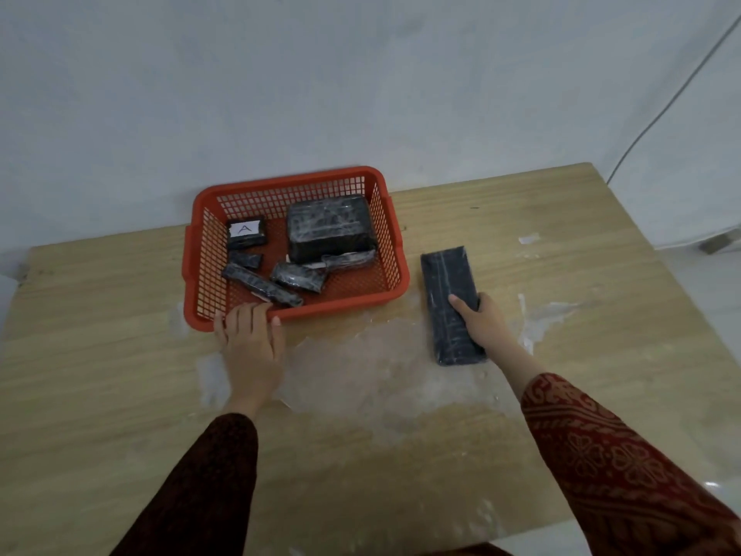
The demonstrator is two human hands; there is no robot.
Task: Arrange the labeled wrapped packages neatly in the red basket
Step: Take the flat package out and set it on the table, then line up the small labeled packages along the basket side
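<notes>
The red basket [391, 242] stands on the table, left of centre. Inside it lie several black wrapped packages: a big block [328, 224] at the back right, a small one with a white label marked A [245, 231] at the back left, and thin bars [260, 284] along the front. My left hand [250, 339] rests on the basket's front left rim, fingers over the edge. A long flat black package [447, 282] lies on the table right of the basket. My right hand [481, 321] grips it at its right edge, thumb on top.
The wooden table [120, 355] has whitish worn patches in front of the basket. A pale wall stands right behind the table. A thin cable [657, 126] runs down the wall at the right. The table's right edge falls away near the long package.
</notes>
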